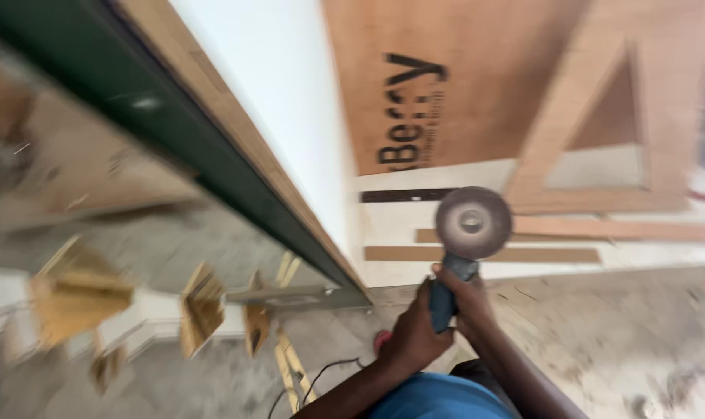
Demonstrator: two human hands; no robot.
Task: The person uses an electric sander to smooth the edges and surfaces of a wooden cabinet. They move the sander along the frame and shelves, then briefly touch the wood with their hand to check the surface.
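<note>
I hold an angle grinder (453, 268) with a blue body and a round grey disc (473, 223) facing up. My left hand (415, 334) grips the lower part of the blue handle. My right hand (465, 299) wraps the body just under the disc. The disc hangs above the floor, close to the bottom corner of a tall white panel with a wooden edge (290, 155). The picture is blurred by motion.
A dark green mirror frame (174, 132) runs diagonally at left, reflecting wood scraps. A brown plywood sheet (461, 70) and a triangular wooden frame (593, 140) lean at the back. Thin wood strips (484, 254) lie on the floor. A black cable (314, 380) trails below.
</note>
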